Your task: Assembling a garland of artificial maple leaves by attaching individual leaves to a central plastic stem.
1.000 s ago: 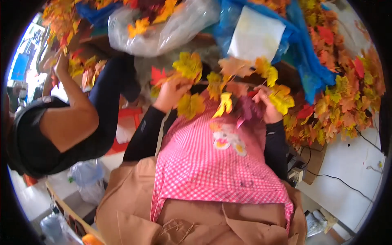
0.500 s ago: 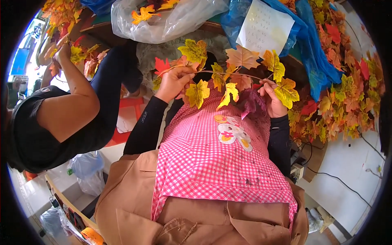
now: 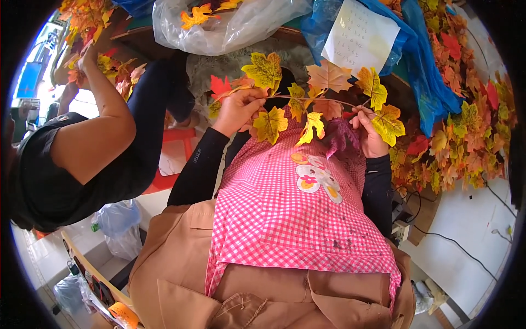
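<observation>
Stretched between my hands above my lap is an artificial maple leaf garland (image 3: 329, 77), with yellow, peach and red leaves along a thin brown stem. My left hand (image 3: 239, 109) pinches the stem near the garland's left part, close to a red leaf. At the other end my right hand (image 3: 370, 134) closes its fingers on the stem beside two yellow leaves. Some leaves hang below the stem, over my pink checked apron (image 3: 296, 219). A purple crumpled cloth-like piece (image 3: 343, 136) shows next to my right wrist.
Ahead lies a clear plastic bag (image 3: 219, 33) with loose leaves on it. A handwritten paper sheet (image 3: 359, 38) rests on blue plastic (image 3: 433, 98). Piled leaf garlands (image 3: 466, 137) hang at right. A co-worker (image 3: 93, 142) sits at left near a red stool (image 3: 189, 134), handling leaves.
The whole view has shifted slightly, moving the scene a little rightward. Both hands keep their hold on the garland, with hardly any movement of their own.
</observation>
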Available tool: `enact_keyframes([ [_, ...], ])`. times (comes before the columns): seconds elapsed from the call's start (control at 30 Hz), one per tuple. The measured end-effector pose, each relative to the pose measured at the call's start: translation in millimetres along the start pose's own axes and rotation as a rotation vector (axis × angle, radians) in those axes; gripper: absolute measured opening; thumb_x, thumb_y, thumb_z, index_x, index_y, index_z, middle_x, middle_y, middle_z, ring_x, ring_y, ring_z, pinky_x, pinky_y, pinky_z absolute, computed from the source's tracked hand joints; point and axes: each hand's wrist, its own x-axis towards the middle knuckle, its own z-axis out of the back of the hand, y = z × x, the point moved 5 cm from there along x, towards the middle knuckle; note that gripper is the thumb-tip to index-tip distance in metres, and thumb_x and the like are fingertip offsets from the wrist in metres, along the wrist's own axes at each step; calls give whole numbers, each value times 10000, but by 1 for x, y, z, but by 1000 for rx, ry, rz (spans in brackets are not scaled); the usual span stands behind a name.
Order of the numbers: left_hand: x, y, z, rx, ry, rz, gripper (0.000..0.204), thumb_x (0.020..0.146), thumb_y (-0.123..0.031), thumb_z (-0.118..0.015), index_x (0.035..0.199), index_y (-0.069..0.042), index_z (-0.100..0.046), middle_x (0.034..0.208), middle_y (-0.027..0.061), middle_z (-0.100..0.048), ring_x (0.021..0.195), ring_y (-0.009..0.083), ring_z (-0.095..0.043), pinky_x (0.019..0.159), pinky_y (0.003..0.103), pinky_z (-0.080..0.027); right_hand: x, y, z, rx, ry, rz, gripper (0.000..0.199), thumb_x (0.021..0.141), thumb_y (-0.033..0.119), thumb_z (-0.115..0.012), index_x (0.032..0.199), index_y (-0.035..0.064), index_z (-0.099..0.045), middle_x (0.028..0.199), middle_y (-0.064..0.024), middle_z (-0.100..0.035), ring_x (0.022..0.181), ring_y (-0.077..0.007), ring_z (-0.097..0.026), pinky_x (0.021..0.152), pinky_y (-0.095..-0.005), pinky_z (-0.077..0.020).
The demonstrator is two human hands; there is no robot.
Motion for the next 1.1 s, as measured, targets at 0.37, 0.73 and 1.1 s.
enact_keyframes([
  [0.37,-14,-43,-1,561,-144,-435,183,828,-91,-660,984,4,-662,804,96,-675,651,187,-647,598,290,-510,-4,7,-7,-46,9,-4,225,941,162,-569,1093,-4,-567,828,-21,-574,734,-104,-521,726,-246,-423],
  [0.73,-17,-103,-89,482,-18,-885,160,807,-104,-685,954,-41,-669,982,107,-639,824,284,-649,690,361,-530,-5,12,-16,-111,70,98,217,933,159,-567,1077,-1,-594,954,-61,-621,726,-124,-545,738,-277,-449],
  [1.1,-6,-107,-109,745,-145,-976,202,739,-156,-712,923,-89,-663,863,50,-580,813,256,-561,709,386,-442,-7,13,-16,-75,72,79,213,923,137,-593,1107,31,-610,1032,-73,-633,721,-132,-551,763,-279,-449],
])
